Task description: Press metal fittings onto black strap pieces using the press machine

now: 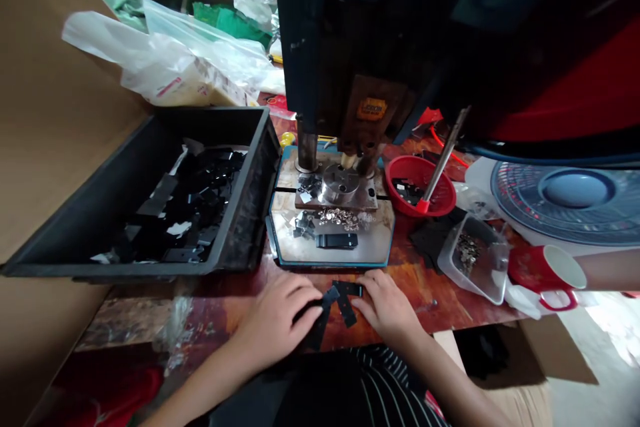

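Close to the table's front edge, my left hand (280,312) has its thumb and fingers closed on a flat black piece (329,296). My right hand (389,303) pinches the end of another thin black strip (350,289). More black strips (346,310) lie between the hands, overlapping, so which pieces are separate is hard to tell. Just beyond stands a bench press with a pale base plate (300,253). On that base rest a short stack of black strips (337,241), a heap of small shiny metal parts (340,217) and a round steel die (340,183).
A large black bin (245,213) with dark pieces stands left. To the right are a red basket (400,203), a clear tub of small metal parts (493,280), a red mug (535,270) and a blue fan grille (575,213). The press head (345,33) overhangs the die.
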Demonstrator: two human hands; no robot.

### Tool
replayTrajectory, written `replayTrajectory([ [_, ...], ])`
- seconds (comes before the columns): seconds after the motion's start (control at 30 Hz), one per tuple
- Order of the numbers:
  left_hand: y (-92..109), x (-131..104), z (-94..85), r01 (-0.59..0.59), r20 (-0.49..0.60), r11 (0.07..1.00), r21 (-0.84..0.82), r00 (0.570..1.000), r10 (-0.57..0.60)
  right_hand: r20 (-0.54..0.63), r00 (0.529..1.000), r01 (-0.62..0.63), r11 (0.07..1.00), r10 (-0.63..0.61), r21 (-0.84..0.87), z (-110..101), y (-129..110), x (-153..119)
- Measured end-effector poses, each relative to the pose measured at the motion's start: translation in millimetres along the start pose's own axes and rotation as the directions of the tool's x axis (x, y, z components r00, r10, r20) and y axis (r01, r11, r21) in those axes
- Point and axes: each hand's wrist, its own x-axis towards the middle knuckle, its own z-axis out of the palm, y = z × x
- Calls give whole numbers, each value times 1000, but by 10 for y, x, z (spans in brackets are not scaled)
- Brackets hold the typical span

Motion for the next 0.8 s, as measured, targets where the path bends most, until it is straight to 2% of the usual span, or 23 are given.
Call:
replayTrajectory([
  [0.1, 50, -38, 211, -17, 116, 997, 75, 993, 8, -13, 999, -37, 999, 36, -34, 90, -2, 16],
  [0.17, 45, -46, 287, 4, 126, 995, 101, 992, -17, -13, 999, -42, 999, 42, -31, 90, -20, 21],
  [0.3, 10, -45, 296, 65, 43, 995, 81, 997, -68, -40, 998, -41, 999, 42, 32, 72, -41, -7],
  [0.43, 78, 36, 234, 140, -44, 981, -133, 988, -147, -88, 989, -91, 954, 121, 284, 10, -85, 10],
  [0.53, 181, 162, 179, 277, -19, 869, -409, 950, -312, -56, 965, -193, 841, 255, 505, -97, -174, 73],
  [0.63, 271, 284, 101, 383, 108, 657, -649, 902, -419, -23, 945, -240, 742, 326, 626, -212, -272, 148],
  [0.7, 308, 336, 33, 429, 167, 550, -717, 871, -462, -33, 939, -233, 702, 343, 673, -267, -308, 187],
  [0.8, 330, 364, -69, 442, 140, 525, -727, 844, -517, -119, 928, -177, 699, 354, 693, -302, -293, 207],
])
